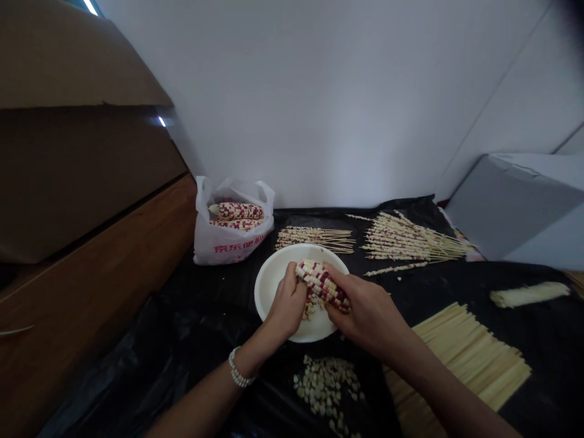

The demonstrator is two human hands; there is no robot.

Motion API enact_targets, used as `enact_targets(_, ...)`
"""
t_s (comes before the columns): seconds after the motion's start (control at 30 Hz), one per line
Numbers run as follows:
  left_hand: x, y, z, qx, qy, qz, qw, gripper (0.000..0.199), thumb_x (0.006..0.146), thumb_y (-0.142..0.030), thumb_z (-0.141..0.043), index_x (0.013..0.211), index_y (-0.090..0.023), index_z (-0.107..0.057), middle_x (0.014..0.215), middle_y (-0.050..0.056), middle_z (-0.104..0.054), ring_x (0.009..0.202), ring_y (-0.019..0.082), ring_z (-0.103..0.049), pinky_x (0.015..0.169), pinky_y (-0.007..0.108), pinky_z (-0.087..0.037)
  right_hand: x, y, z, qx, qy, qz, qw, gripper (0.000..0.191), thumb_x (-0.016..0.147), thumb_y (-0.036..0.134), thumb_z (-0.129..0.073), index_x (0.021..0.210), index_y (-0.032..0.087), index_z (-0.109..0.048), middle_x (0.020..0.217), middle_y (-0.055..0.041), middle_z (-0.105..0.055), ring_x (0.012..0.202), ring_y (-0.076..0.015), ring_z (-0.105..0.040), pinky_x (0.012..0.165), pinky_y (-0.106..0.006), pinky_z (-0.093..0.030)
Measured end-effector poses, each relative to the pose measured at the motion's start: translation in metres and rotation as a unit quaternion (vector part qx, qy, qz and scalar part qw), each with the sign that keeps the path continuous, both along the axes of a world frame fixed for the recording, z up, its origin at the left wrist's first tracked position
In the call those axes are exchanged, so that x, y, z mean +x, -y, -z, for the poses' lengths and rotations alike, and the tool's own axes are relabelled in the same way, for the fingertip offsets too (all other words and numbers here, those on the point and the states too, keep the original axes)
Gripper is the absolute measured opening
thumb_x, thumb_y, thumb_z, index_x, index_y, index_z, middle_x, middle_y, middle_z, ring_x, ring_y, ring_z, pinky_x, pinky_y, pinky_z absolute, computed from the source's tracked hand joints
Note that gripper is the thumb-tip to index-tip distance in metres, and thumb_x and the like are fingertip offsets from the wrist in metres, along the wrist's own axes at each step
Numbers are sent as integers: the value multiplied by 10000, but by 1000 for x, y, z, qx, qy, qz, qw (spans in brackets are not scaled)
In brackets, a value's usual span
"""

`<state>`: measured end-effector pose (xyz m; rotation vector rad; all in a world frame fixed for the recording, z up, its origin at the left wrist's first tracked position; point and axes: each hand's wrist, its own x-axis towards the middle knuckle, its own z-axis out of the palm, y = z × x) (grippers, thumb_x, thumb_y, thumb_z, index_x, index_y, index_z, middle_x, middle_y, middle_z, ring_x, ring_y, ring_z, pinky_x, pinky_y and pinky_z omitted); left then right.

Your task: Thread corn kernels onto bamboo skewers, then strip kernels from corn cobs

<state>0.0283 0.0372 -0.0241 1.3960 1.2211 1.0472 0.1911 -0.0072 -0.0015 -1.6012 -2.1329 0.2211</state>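
A cob of corn (320, 281) with cream and dark red kernels is held between my two hands above a white bowl (269, 286). My right hand (365, 307) wraps around its right end. At the left end, my left hand (290, 301) has its fingers closed against the cob; its fingertips are partly hidden. Loose kernels (311, 310) lie in the bowl beneath the cob. A pile of pale kernels (326, 386) rests on the black plastic sheet (201, 347) in front of the bowl.
A white plastic bag (228, 246) behind left holds more cobs. Kernel-threaded skewers lie in a small bundle (314, 237) and a larger bundle (406, 240). Bare sticks (469, 353) are stacked at right, near a pale bundle (529, 294). Boxes flank both sides; a white wall (310, 103) stands behind.
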Motion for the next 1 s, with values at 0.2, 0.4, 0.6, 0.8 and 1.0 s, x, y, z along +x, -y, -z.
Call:
enact_targets(0.2,-4,-5,-10,-112,151,122,974,123,779,-235,-480,894,-216,-439,571,-81,-392,425,68,-263,406,190,-169,6,-2,-5,12,-12,19,1000,658,793,272,-545,1436,240,-406,955,-66,-679,812,-246,-640,718,-362,-472)
enact_targets(0.4,-1,0,-17,-78,117,52,989,340,860,-550,-515,849,-215,-461,670,-56,-436,539,77,-411,499,181,-347,4,0,-7,17,-33,12,999,629,789,255,-554,1407,242,-438,976,-66,-672,835,-245,-642,742,-371,-482)
enact_targets(0.6,0,8,-13,68,-52,-11,996,286,955,-449,-361,936,-214,-523,869,28,-574,834,184,-545,798,312,-425,1,2,-6,20,-64,-8,998,631,793,253,-553,1411,223,-425,1029,-89,-677,874,-249,-650,772,-394,-499)
enact_targets(0.8,0,8,-10,119,-132,-45,983,257,962,-391,-320,905,-219,-503,772,25,-578,769,208,-553,749,338,-403,-6,5,-2,10,-89,-12,996,614,814,255,-546,1413,214,-420,1069,-116,-669,962,-275,-648,812,-417,-507)
enact_targets(1.0,1,7,-8,123,-153,-50,979,238,952,-374,-310,857,-225,-469,711,-3,-539,689,190,-522,677,319,-376,-6,4,-2,-15,-95,-17,995,616,803,247,-556,1404,199,-428,1068,-111,-673,985,-268,-648,839,-411,-505)
